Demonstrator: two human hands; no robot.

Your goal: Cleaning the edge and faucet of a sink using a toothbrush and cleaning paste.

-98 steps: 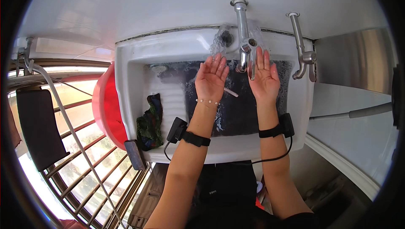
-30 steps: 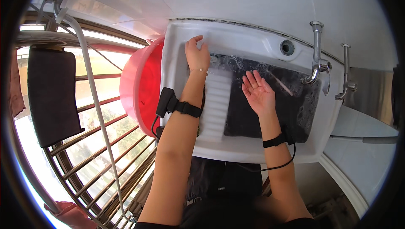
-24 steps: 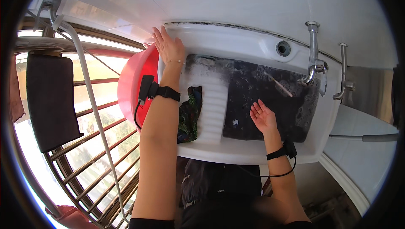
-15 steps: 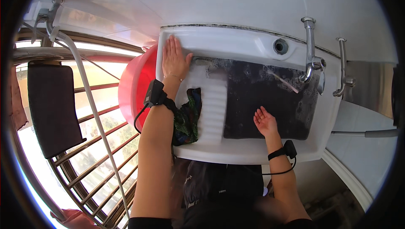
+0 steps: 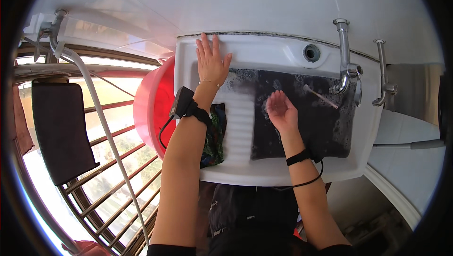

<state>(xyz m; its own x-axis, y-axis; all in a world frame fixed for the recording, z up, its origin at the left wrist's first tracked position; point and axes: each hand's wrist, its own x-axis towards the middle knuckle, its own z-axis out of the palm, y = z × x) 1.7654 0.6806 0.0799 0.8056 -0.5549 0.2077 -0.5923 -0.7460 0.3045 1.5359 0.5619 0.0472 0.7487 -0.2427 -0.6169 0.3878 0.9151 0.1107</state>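
Glossy white ceramic sink (image 5: 278,175), shiny metal taps (image 5: 346,58), smooth red plastic basin (image 5: 153,105), ribbed washboard (image 5: 239,124)

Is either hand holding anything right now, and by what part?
Nothing held. Left hand lies flat on the sink rim; right hand hovers open over the dark soapy water.

Red plastic basin (image 5: 153,107) left of the sink, dark towel (image 5: 61,131) over window bars
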